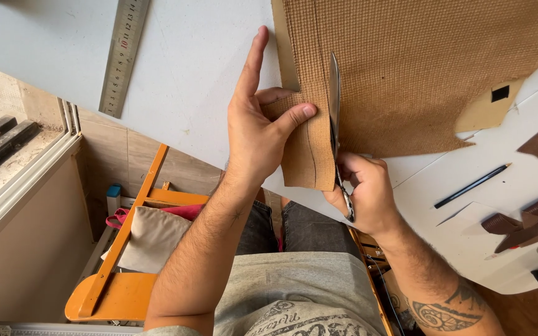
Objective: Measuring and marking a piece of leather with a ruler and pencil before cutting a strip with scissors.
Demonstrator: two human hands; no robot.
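We are cutting a brown woven sheet (406, 68) that lies on the white table (188, 74) and hangs a little over its near edge. A strip (306, 149) of it, marked with a dark curved line, sticks out toward us. Our left hand (256, 137) pinches this strip between thumb and bent fingers, with the forefinger stretched out straight over the table. Our right hand (362, 190) is clenched around the handles of the scissors (336, 118), whose blade runs up along the right side of the strip.

As far as we can judge, the cut is partway. The blade has entered the sheet beside the strip, and a notch already shows at the strip's upper left, yet the strip hangs on to the main sheet at its top. The curved line on it looks uncut. How far the blade tip reaches we cannot tell, since it merges with the weave.

Counting outward: one sheet, one pair of scissors, two hands. On the table to the right lie one black pencil (473, 185) and a few dark brown scraps (524, 221); we make out about three, though they overlap at the edge. One steel ruler (124, 56) lies at the upper left. Below the table stands one orange chair (126, 274) with a beige cloth (154, 239) on it.
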